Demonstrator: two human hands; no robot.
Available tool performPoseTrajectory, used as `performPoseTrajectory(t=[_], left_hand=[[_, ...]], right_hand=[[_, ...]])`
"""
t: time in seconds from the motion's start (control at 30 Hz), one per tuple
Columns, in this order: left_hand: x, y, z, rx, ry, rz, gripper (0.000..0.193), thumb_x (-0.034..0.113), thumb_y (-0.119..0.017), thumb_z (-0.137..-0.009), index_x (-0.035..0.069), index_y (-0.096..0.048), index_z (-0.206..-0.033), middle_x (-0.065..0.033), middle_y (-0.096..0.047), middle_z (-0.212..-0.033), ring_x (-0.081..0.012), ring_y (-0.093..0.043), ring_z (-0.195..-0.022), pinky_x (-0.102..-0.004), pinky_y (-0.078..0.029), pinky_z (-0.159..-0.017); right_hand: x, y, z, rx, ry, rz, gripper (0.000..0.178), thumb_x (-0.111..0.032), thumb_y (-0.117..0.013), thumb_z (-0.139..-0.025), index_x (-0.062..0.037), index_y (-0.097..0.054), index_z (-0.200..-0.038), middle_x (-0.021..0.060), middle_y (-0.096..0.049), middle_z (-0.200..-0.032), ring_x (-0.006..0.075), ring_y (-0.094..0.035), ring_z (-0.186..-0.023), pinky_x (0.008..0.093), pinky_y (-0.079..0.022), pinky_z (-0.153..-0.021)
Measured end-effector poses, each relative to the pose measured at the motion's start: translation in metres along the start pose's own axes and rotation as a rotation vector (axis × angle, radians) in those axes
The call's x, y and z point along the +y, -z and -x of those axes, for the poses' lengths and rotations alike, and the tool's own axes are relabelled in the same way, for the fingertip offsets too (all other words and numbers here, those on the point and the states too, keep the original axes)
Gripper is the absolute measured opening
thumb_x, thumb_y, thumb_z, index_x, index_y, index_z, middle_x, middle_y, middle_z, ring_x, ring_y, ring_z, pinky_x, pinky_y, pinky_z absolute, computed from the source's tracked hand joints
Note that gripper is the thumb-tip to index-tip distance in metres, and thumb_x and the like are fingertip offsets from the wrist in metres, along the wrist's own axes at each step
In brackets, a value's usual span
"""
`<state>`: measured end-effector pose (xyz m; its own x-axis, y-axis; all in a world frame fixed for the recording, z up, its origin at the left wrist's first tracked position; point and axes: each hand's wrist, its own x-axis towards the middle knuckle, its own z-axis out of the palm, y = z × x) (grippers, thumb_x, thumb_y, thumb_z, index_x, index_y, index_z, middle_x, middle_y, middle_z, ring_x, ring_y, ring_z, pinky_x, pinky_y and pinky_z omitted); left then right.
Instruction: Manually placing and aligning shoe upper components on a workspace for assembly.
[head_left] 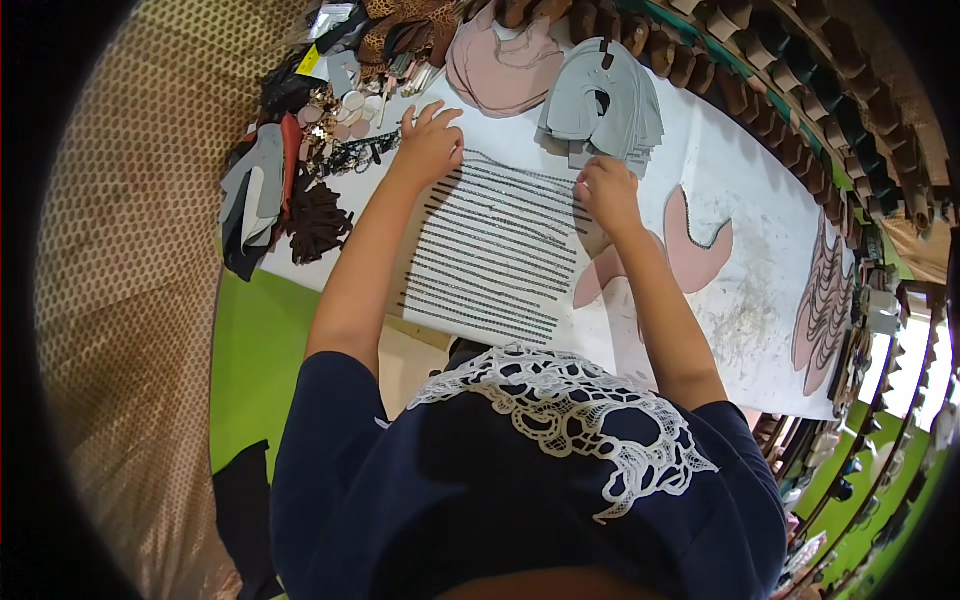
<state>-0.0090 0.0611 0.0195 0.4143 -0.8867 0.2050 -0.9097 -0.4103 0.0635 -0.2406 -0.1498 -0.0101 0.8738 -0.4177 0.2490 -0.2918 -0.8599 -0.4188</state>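
Rows of thin dark beaded chain strips [490,255] lie side by side on the white tabletop in front of me. At the top of these rows a slightly wavy chain strip [520,171] runs between my two hands. My left hand [430,145] pinches its left end between thumb and forefinger, the other fingers raised and apart. The right end is in the closed fingertips of my right hand [608,195]. Beneath my right forearm lie curved pink pieces [603,277], partly hidden. Another pink piece [697,245] beside them carries a dark chain along its inner curve.
Stacked grey cut pieces [600,105] and pink cut pieces [505,65] lie at the far side. Loose trims, discs and a dark brown bundle [318,222] crowd the left edge. More pink pieces [825,305] lie far right, near racks of brown shoe parts [800,150].
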Motion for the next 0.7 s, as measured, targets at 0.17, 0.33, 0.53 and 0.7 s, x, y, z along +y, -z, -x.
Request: performPoseTrajectory(t=[0.17, 0.33, 0.53, 0.7], left_hand=[[0.054, 0.021, 0.013, 0.104, 0.016, 0.098, 0.004, 0.017, -0.066, -0.074, 0.015, -0.062, -0.076, -0.0017, -0.052, -0.13, -0.0284, -0.037, -0.129, -0.058, -0.019, -0.105], [0.115, 0.023, 0.032, 0.128, 0.037, 0.181, 0.004, 0.016, -0.066, -0.074, 0.015, -0.062, -0.075, -0.0019, -0.051, -0.131, -0.0283, -0.036, -0.129, -0.0593, -0.018, -0.105], [0.19, 0.012, 0.069, 0.102, 0.076, 0.232, 0.006, 0.017, -0.067, -0.072, 0.014, -0.062, -0.072, -0.0012, -0.053, -0.127, -0.0271, -0.038, -0.127, -0.0598, -0.021, -0.103], [0.237, 0.004, 0.103, 0.04, 0.15, 0.249, 0.005, 0.017, -0.067, -0.071, 0.014, -0.063, -0.073, -0.0015, -0.053, -0.126, -0.0273, -0.038, -0.126, -0.0604, -0.019, -0.103]], right_hand=[[0.025, 0.029, 0.019, 0.1, 0.005, -0.159, 0.006, -0.013, -0.068, -0.069, -0.012, -0.066, -0.075, 0.0021, -0.062, -0.099, 0.0248, -0.056, -0.101, 0.0403, -0.041, -0.084], [0.052, 0.073, 0.052, 0.097, 0.013, -0.013, 0.007, -0.011, -0.069, -0.07, -0.01, -0.066, -0.077, 0.0074, -0.064, -0.102, 0.0277, -0.059, -0.096, 0.0383, -0.046, -0.083], [0.094, 0.092, 0.106, 0.095, -0.03, -0.005, 0.01, -0.011, -0.067, -0.07, -0.0097, -0.067, -0.08, 0.0081, -0.063, -0.106, 0.0281, -0.057, -0.1, 0.0396, -0.045, -0.086], [0.112, 0.087, 0.119, 0.089, -0.039, 0.005, 0.011, -0.013, -0.066, -0.072, -0.0103, -0.067, -0.082, 0.0083, -0.063, -0.107, 0.0285, -0.057, -0.101, 0.0403, -0.044, -0.086]])
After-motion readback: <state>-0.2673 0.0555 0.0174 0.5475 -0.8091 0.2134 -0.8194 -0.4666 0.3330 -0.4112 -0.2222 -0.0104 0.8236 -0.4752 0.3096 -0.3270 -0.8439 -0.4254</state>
